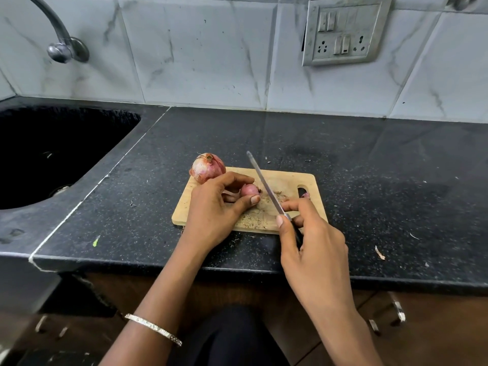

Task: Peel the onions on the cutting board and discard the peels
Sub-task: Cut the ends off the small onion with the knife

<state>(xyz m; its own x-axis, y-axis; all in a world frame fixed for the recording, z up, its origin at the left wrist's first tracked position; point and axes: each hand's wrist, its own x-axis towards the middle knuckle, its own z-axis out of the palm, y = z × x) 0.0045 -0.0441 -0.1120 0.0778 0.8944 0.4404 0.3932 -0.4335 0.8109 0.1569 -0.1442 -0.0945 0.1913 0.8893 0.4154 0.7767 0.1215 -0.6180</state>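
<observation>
Board (287, 180) sat mid-counter (369, 159), near edge close to counter lip; sink (52, 154) well left, bare counter right and behind. Left hand (214, 207) pinched small onion (249, 191) over board, thumb and fingers closed on it. Right hand (309, 241) gripped knife (266, 186), blade just beside that onion. Big onion (207, 167), skin papery pink-white, stood on board's far-left corner. Peel scrap (379, 252) lay right of the board.
</observation>
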